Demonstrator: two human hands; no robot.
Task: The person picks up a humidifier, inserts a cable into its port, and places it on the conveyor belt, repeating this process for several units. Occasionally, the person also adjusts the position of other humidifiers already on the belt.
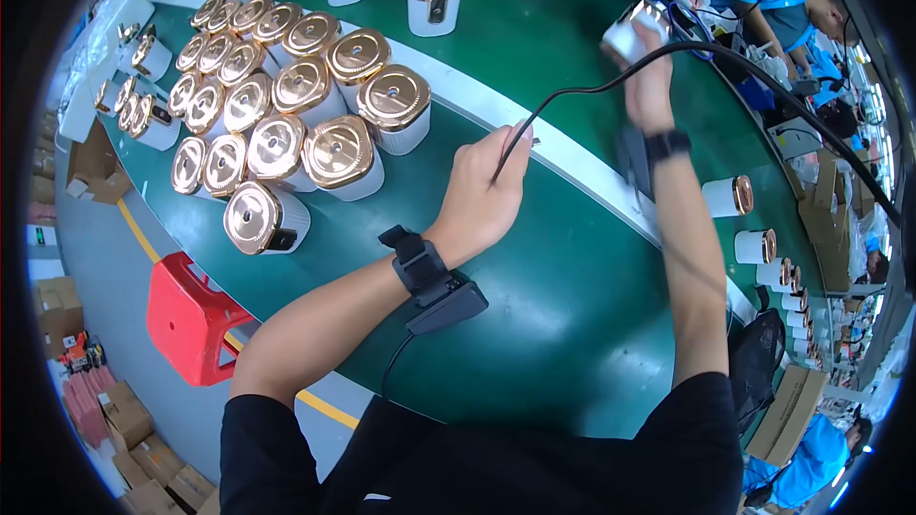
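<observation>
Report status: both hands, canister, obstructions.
Left hand holding black cable. Right hand gripping white-and-gold canister, both blurred. Cable crosses the view of right hand; clustered canisters at left.

No word or number readable; marks too small or blurred. Landmark: green table [563, 272]. On left part of table: clustered canisters [334, 154], rings of fine marks on gold lids [394, 95], no letters distinguishable. Toward far side of table: lone canister [434, 24], dark panel [436, 10] with tiny pale spot, illegible. Right of table: cardboard box [787, 410], faint dark marks, unreadable. At near edge of table: black shirt [515, 467], small white mark [378, 497], meaning unclear.
</observation>
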